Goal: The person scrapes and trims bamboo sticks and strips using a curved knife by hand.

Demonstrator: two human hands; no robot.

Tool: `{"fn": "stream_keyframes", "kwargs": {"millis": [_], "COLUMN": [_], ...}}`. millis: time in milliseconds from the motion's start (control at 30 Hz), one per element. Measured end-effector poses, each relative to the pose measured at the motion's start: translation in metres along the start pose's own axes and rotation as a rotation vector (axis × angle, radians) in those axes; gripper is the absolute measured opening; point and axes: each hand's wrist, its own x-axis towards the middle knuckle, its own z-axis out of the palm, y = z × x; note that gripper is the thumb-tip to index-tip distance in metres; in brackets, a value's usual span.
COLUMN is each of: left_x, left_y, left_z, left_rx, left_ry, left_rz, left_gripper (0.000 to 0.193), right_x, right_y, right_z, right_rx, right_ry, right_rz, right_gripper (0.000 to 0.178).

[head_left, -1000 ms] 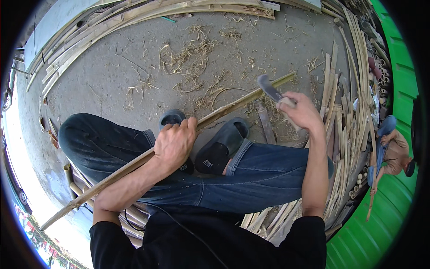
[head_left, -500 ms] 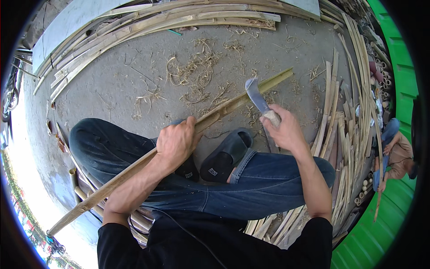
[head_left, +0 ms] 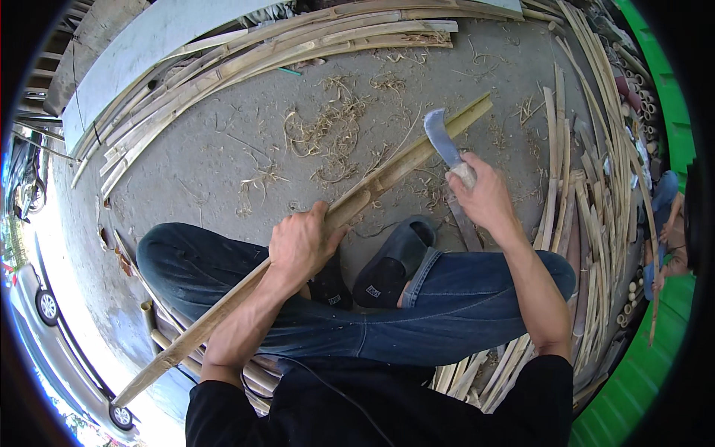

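Note:
My left hand point(head_left: 301, 242) is closed around a long split bamboo strip point(head_left: 402, 165), which slants from the lower left, across my lap, up to the far right. Its hollow, yellowish inner side shows at the far end. My right hand point(head_left: 485, 192) grips a knife with a hooked blade point(head_left: 442, 138) by its pale, wrapped handle. The blade stands with its tip up, beside the far part of the strip; whether it touches the bamboo I cannot tell. Below the knife a dark flat piece point(head_left: 465, 222) lies on the ground near my knee.
Curly bamboo shavings point(head_left: 328, 123) litter the concrete floor ahead. Long bamboo strips point(head_left: 298, 45) lie along the far side, and more strips point(head_left: 555, 171) are stacked at the right. Beyond them, another person point(head_left: 670, 231) sits by a green corrugated wall point(head_left: 676, 149). A car point(head_left: 67, 335) stands outside at left.
The view has shifted, so my body sits slightly further right and lower. Both hands keep their holds; the knife is a little further up along the strip.

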Motion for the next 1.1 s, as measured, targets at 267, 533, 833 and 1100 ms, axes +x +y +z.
{"fn": "stream_keyframes", "kwargs": {"millis": [267,533,833,1100], "left_x": [0.005,0.006,0.006,0.006], "left_y": [-0.002,0.010,0.009,0.010], "left_z": [0.001,-0.009,-0.012,-0.010], "left_rx": [-0.003,0.033,-0.086,-0.059], "left_ry": [0.035,-0.003,-0.004,-0.026], "left_rz": [-0.043,-0.075,-0.102,-0.119], "left_gripper": [0.056,0.050,0.056,0.057], "right_x": [-0.005,-0.021,-0.033,-0.027], "right_y": [-0.010,-0.014,-0.022,-0.022], "right_z": [0.001,0.012,0.023,0.019], "right_rx": [0.007,0.084,-0.012,-0.083], "right_ry": [-0.065,-0.123,-0.094,-0.115], "right_rz": [-0.090,-0.156,-0.217,-0.213], "right_gripper": [0.041,0.049,0.049,0.044]}}
